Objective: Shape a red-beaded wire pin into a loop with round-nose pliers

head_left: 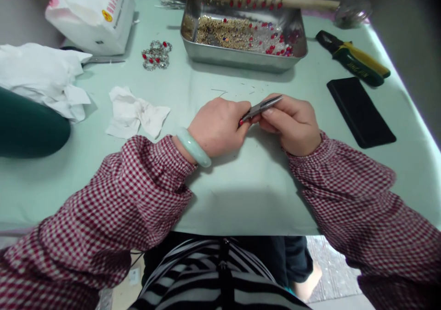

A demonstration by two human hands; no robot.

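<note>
My left hand (218, 125), with a pale green bangle (193, 147) at the wrist, is wrapped around small needle-nose pliers (255, 110). Their metal jaws point right and slightly away from me, and a bit of red handle shows by the thumb. Close beside the jaws, my right hand (292, 122) is closed, thumb pressed against the fingers just below the pliers. Whatever it pinches there is too small or hidden to make out. Short wire snippets (219, 90) lie on the table beyond both hands.
A metal tray (241, 58) of gold, clear and red beads stands behind, under a wooden rod (310, 2) hung with beaded rings. Beaded rings (156, 56), tissue (132, 112) and a green cylinder (31, 124) are left; combination pliers (354, 59) and a black phone-like slab (361, 112) right.
</note>
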